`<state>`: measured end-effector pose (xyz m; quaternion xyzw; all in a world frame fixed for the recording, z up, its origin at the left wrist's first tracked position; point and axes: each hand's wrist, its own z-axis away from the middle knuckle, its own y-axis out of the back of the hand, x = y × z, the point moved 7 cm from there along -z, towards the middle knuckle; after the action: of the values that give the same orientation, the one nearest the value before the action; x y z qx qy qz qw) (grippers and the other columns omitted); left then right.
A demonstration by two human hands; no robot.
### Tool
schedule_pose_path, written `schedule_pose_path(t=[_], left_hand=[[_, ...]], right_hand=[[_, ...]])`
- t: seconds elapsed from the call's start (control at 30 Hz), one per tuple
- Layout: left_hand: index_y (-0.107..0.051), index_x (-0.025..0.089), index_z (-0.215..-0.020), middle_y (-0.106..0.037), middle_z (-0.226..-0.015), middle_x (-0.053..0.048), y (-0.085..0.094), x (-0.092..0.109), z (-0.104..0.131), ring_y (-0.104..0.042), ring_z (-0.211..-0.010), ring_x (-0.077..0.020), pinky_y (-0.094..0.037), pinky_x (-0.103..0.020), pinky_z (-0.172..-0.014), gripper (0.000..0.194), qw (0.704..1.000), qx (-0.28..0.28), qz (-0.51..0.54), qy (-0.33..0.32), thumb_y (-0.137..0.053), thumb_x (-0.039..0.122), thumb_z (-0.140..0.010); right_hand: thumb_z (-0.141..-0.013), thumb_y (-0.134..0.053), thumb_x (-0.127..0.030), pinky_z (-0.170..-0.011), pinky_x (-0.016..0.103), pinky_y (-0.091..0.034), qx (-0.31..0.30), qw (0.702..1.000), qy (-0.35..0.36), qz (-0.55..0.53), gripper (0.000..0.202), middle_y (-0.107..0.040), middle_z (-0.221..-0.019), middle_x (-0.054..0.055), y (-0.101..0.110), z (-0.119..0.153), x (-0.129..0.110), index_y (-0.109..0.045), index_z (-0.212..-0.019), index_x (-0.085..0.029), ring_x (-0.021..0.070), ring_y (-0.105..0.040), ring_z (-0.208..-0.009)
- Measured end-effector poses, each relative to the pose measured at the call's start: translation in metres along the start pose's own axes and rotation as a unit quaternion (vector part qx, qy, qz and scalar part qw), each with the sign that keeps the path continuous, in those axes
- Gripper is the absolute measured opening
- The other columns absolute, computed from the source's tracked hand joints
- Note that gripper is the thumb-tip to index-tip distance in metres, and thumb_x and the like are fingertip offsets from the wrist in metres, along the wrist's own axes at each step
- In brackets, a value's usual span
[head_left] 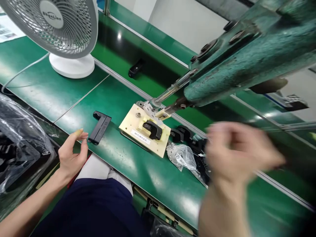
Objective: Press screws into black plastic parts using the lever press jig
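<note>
An L-shaped black plastic part (100, 127) lies on the green workbench near its front edge. Just left of its lower end is my left hand (74, 151), fingers curled with a gap between thumb and fingertips, and nothing visible in it. A cream fixture plate (128, 123) with a white label sits in the middle of the bench. Another black plastic part (156, 131) is seated in the fixture, beneath the tip of a green press arm (237, 69). My right hand (239, 151) is raised at the right, smeared by motion, so its fingers do not read clearly.
A white fan (71, 65) stands at the back left. Right of the fixture lie a clear plastic bag (181, 156) and several black parts (182, 133). One black part (136, 68) rests on the darker green surface behind. Plastic sheeting (22, 131) covers black items at far left.
</note>
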<state>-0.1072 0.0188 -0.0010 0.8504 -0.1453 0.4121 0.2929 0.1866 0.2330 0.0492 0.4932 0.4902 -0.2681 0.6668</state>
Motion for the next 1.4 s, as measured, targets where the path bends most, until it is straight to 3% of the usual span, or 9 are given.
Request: schedule_pose_path(t=[0.1, 0.2, 0.37, 0.63, 0.8, 0.9, 1.03, 1.17, 1.4], left_hand=[[-0.049, 0.016, -0.127, -0.071, -0.097, -0.008, -0.017, 0.010, -0.016, -0.069, -0.084, -0.0194, -0.058, -0.036, -0.082, 0.047, 0.999, -0.038, -0.035, -0.006, -0.057, 0.020, -0.082], [-0.036, 0.014, -0.139, -0.067, -0.112, -0.014, -0.040, 0.006, -0.026, -0.067, -0.099, -0.0253, -0.055, -0.043, -0.087, 0.060, 0.987, -0.116, -0.107, 0.041, -0.056, 0.028, -0.084], [-0.029, 0.013, -0.143, -0.060, -0.125, -0.022, -0.074, -0.001, -0.028, -0.062, -0.111, -0.0372, -0.052, -0.053, -0.087, 0.070, 0.948, -0.229, -0.204, 0.083, -0.057, 0.038, -0.084], [-0.041, 0.013, -0.137, -0.069, -0.103, -0.014, -0.083, -0.009, -0.045, -0.066, -0.100, -0.0376, -0.051, -0.057, -0.089, 0.069, 0.962, -0.198, -0.094, 0.162, -0.067, 0.029, -0.075], [-0.053, 0.011, -0.123, -0.071, -0.103, -0.013, -0.067, -0.016, -0.032, -0.071, -0.092, -0.0281, -0.059, -0.042, -0.080, 0.056, 0.951, -0.190, 0.071, 0.235, -0.066, 0.039, -0.076], [-0.060, 0.014, -0.115, -0.073, -0.099, -0.010, -0.057, -0.017, 0.000, -0.072, -0.088, -0.0265, -0.061, -0.037, -0.078, 0.054, 0.878, -0.186, 0.261, 0.356, -0.073, 0.041, -0.071], [-0.065, 0.020, -0.117, -0.071, -0.113, -0.010, -0.048, -0.017, 0.035, -0.071, -0.095, -0.0254, -0.062, -0.030, -0.076, 0.056, 0.791, -0.209, 0.332, 0.468, -0.070, 0.052, -0.071], [-0.063, 0.022, -0.124, -0.068, -0.120, -0.012, -0.049, -0.016, 0.048, -0.072, -0.091, -0.0267, -0.063, -0.032, -0.069, 0.069, 0.764, -0.229, 0.321, 0.512, -0.063, 0.066, -0.071], [-0.066, 0.022, -0.119, -0.073, -0.109, -0.011, -0.047, -0.024, 0.065, -0.071, -0.082, -0.0242, -0.063, -0.034, -0.068, 0.064, 0.739, -0.199, 0.333, 0.551, -0.058, 0.069, -0.075]], right_hand=[[-0.090, -0.050, -0.042, -0.103, 0.054, -0.041, 0.099, 0.952, 0.092, 0.274, 0.042, -0.058, -0.126, 0.016, -0.010, 0.011, -0.001, -0.056, -0.123, -0.016, 0.0344, -0.051, -0.120], [-0.091, -0.039, -0.031, -0.100, 0.055, -0.042, 0.067, 0.870, 0.145, 0.467, 0.049, -0.055, -0.127, 0.025, -0.045, 0.006, 0.005, -0.050, -0.128, -0.001, 0.0363, -0.052, -0.118], [-0.085, -0.044, -0.023, -0.088, 0.046, -0.047, 0.038, 0.841, 0.124, 0.525, 0.037, -0.063, -0.107, 0.021, -0.051, -0.016, -0.007, -0.060, -0.113, -0.005, 0.0330, -0.059, -0.101], [-0.078, -0.047, -0.017, -0.067, 0.036, -0.043, -0.008, 0.837, 0.081, 0.541, 0.024, -0.063, -0.085, 0.015, -0.030, -0.029, -0.036, -0.069, -0.085, -0.012, 0.0258, -0.060, -0.078], [-0.077, -0.053, -0.027, -0.062, 0.032, -0.043, -0.057, 0.950, 0.119, 0.284, 0.023, -0.065, -0.086, 0.008, -0.007, 0.007, -0.017, -0.072, -0.087, -0.019, 0.0213, -0.058, -0.078], [-0.073, -0.063, -0.031, -0.056, 0.027, -0.040, 0.034, 0.998, 0.050, 0.028, 0.019, -0.061, -0.083, 0.005, 0.002, 0.043, 0.011, -0.072, -0.084, -0.019, 0.0143, -0.051, -0.066], [-0.061, -0.077, -0.027, -0.044, 0.020, -0.030, 0.153, 0.923, -0.114, -0.334, 0.022, -0.054, -0.067, -0.003, -0.019, 0.093, 0.065, -0.067, -0.080, -0.021, 0.0076, -0.040, -0.052], [-0.060, -0.080, -0.030, -0.037, 0.019, -0.028, 0.118, 0.814, -0.169, -0.544, 0.026, -0.047, -0.047, -0.007, -0.056, 0.117, 0.086, -0.057, -0.065, -0.019, 0.0056, -0.034, -0.038], [-0.061, -0.073, -0.024, -0.043, 0.022, -0.040, 0.114, 0.809, -0.164, -0.553, 0.018, -0.058, -0.056, -0.002, -0.055, 0.134, 0.097, -0.058, -0.070, -0.019, 0.0104, -0.051, -0.044]])
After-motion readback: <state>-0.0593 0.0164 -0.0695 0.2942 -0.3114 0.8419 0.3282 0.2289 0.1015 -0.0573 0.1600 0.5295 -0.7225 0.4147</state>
